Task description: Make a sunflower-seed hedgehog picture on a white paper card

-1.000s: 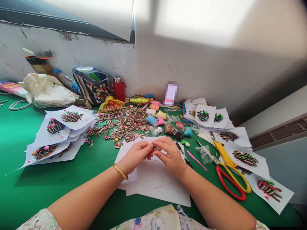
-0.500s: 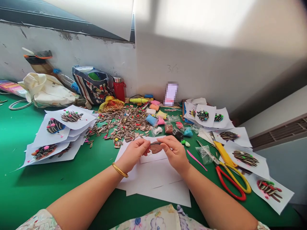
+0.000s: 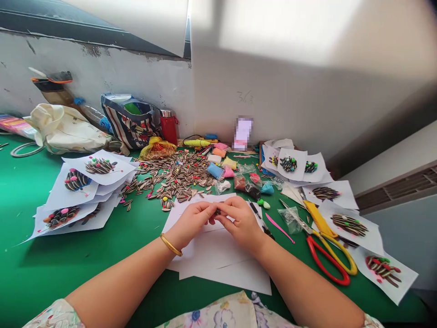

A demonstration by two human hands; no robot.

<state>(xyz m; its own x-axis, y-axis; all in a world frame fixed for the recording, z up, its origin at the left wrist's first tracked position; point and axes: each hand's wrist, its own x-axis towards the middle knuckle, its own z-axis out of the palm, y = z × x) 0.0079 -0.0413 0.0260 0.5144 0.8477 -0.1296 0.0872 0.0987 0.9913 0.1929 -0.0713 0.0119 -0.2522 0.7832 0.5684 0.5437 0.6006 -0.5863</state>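
Note:
My left hand (image 3: 194, 222) and my right hand (image 3: 243, 224) meet above the white paper (image 3: 221, 255). Their thumbs and fingertips are closed on a small dark brown lump (image 3: 218, 211), which looks like modelling clay and is mostly covered by the fingers. Just right of my right hand, a black pen (image 3: 255, 210) lies on the paper. Beyond my hands are small bags of coloured clay, among them a brown one (image 3: 240, 183) and a black one (image 3: 253, 190). A pink modelling tool (image 3: 280, 228) lies on the green table.
A heap of striped sunflower seeds (image 3: 184, 171) spreads behind the paper. Seed-decorated picture cards lie at left (image 3: 77, 182) and right (image 3: 350, 225). Red-and-yellow-handled scissors (image 3: 329, 255) rest at right. Bags and a red flask (image 3: 169, 127) stand along the wall.
My hands have come closer together, and the brown piece stretched between them is now bunched and mostly hidden in my fingertips. The pen beside my right hand has come into view.

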